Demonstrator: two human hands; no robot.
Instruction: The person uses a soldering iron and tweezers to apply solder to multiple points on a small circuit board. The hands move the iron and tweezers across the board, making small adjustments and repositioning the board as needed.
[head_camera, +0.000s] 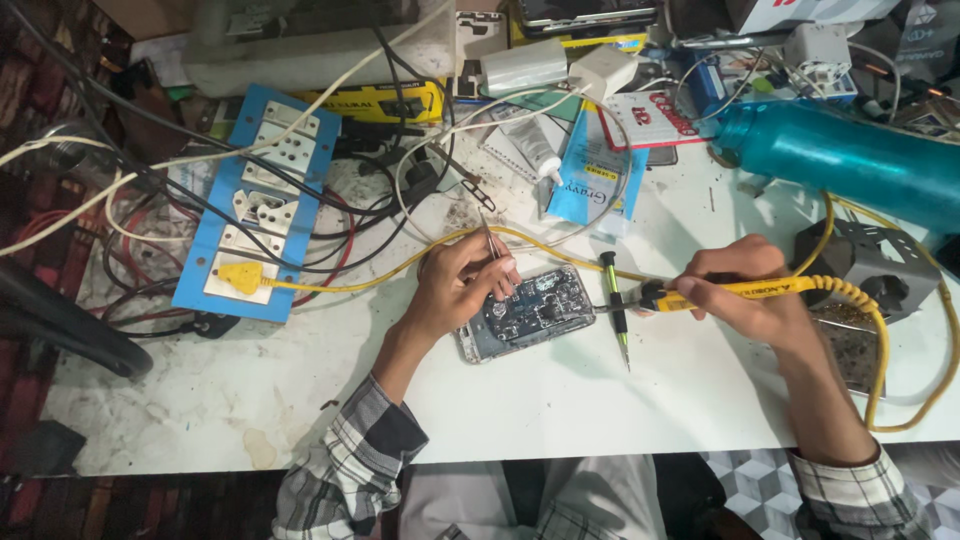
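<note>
A light-blue flat packet (590, 170) with dark lettering lies on the counter (600, 400) at the back centre. Just to its right sits a white card with red print (650, 120). Behind the blue switchboard a yellow box with a black label (385, 102) lies flat. A white carton with red marking (810, 12) stands at the top right edge.

Phone (528, 312) lies open at table (560, 400) centre. Left hand (455, 285) rests on its left end, tweezers (491, 240) over it. Screwdriver (615, 305) just right of phone. Right hand (745, 290) further right, holding iron (720, 290). Socket board (262, 200) far left; bottle (840, 155) behind right.
</note>
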